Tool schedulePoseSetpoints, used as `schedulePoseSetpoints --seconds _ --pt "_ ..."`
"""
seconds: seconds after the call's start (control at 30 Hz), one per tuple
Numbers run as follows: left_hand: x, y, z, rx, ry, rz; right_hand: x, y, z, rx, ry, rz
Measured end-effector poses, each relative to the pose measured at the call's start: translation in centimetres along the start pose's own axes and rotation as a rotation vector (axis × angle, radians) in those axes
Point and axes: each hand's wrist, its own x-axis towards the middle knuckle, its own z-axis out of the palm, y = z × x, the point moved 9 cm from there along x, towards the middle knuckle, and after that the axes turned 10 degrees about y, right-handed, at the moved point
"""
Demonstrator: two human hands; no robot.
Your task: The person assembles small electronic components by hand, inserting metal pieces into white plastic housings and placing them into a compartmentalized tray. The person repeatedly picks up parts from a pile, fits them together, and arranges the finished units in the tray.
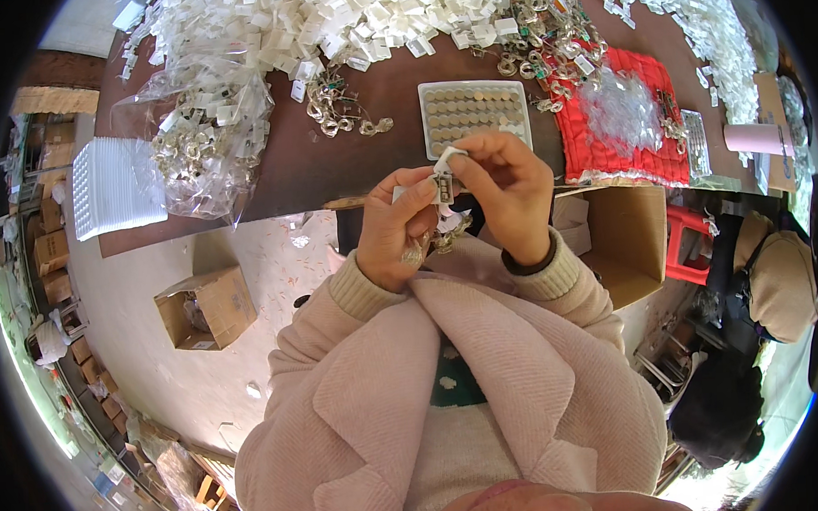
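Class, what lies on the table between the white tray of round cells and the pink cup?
In the head view, a red quilted cloth bearing clear plastic bits.

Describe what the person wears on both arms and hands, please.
Both arms are in sleeves of a pale pink, ribbed knit jacket. The left sleeve ends in a cream ribbed cuff. The right sleeve ends in a similar cream cuff, with a dark band showing at the wrist just above it. The left hand and right hand are bare, with no gloves.
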Motion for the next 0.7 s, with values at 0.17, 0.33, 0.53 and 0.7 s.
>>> schedulePoseSetpoints --seconds 0.17,0.33,0.53,0.7 --pt "0.1 -0.4 -0.1 -0.106 0.001 -0.009 -1.1 -4.0 1.5 -0.174 -0.204 -0.515" --pt "-0.1 -0.9 0.3 -0.155 -0.012 -0.067 -1.1 -3.8 1.8 -0.167 -0.26 -0.552" --pt "-0.5 -1.5 0.4 -0.176 0.044 -0.108 -1.5 -3.7 1.9 -0.165 -0.182 -0.591" --pt "-0.5 -1.7 0.6 -0.187 0.059 -0.053 -1.8 -3.5 1.7 -0.134 -0.153 -0.578"
